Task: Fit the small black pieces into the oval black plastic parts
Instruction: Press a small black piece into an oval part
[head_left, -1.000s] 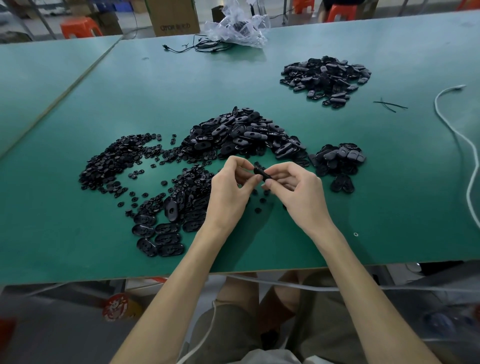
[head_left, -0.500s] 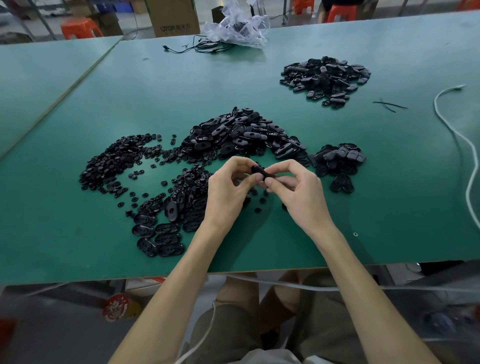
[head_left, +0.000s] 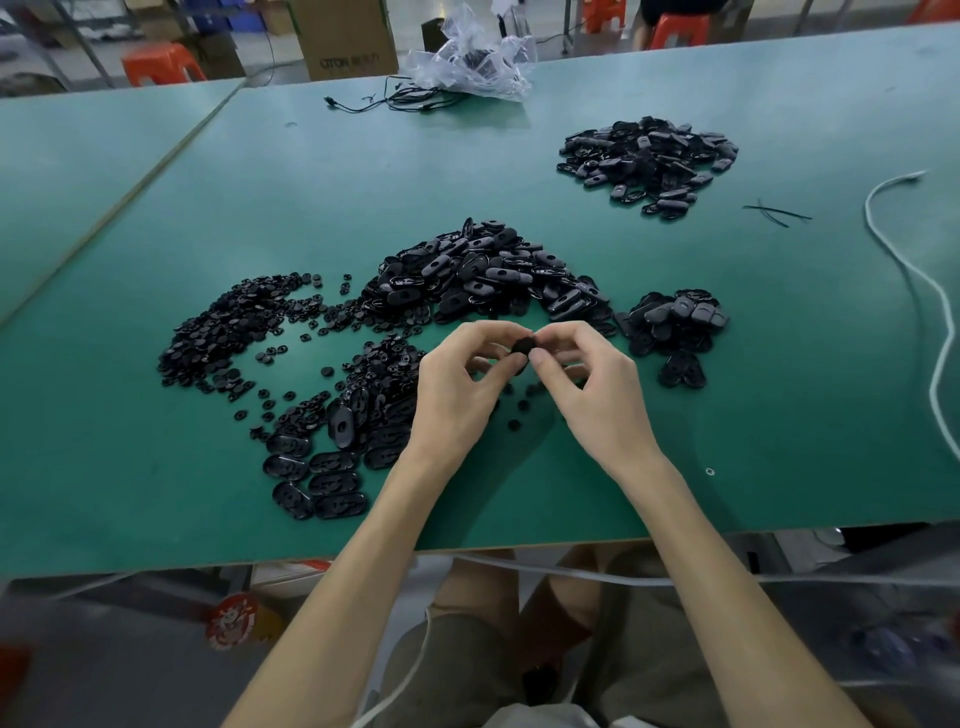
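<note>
— Where are our hands?

— Both are raised just above the green table (head_left: 727, 415), near its front edge. Our left hand (head_left: 457, 384) and right hand (head_left: 592, 395) meet at the fingertips, and between them we pinch one black part (head_left: 522, 347). Our left thumb and forefinger curl round its left end, and our right thumb and forefinger round its right end. The other fingers are loosely bent underneath.

— Can we tell whether a small piece sits in it?

— No. Our fingers cover most of it, and we see only a dark rounded bit.

— And the stock?

— Just beyond our fingertips lies the big heap of oval parts (head_left: 483, 275). Left of our left hand, close to the wrist, is a mixed heap (head_left: 374, 374) of ovals and small pieces, with ovals laid flat in rows (head_left: 317, 478) at its near end. Farther left of that hand spreads the heap of small black pieces (head_left: 228, 327). A few loose ones (head_left: 514, 425) lie on the table under both hands. Right of our right hand, near the knuckles, sits a small heap of ovals (head_left: 675, 322). Well beyond that hand is another heap (head_left: 649, 156).

— Anything else?

— A white cable (head_left: 930, 291) curls well to the right of our right hand, and two thin black ties (head_left: 774, 212) lie beyond that hand. At the far edge we see a crumpled clear bag (head_left: 472, 62) and a black cord (head_left: 384, 101), with a cardboard box (head_left: 343, 41) behind them.
</note>
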